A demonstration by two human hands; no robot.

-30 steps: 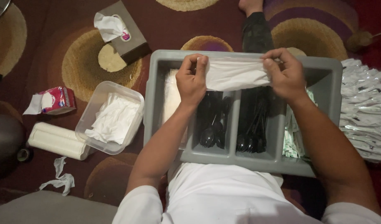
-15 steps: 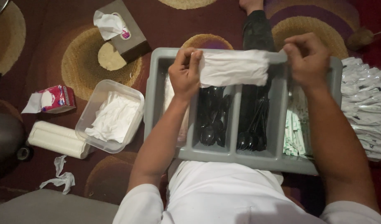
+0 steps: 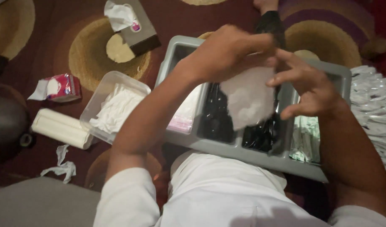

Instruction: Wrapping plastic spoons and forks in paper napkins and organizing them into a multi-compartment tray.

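Folding a white napkin [image 3: 248, 97] over the grey tray [image 3: 260, 157], the left hand [image 3: 231, 52] pinches its top at 12 o'clock; the right hand [image 3: 308, 86], fingers spread, touches its 3 o'clock edge. Creasing likely needs both hands.

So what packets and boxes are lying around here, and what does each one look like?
Tissue box: top left on the carpet, grey-brown, a white tissue sticking out.
Small soft pack: far left, red and white, open at one end.
White roll pack: below the red pack, long and wrapped.
Green-and-white sachets: right compartment of the grey tray.
Clear wrapped packets: heaped right of the tray.
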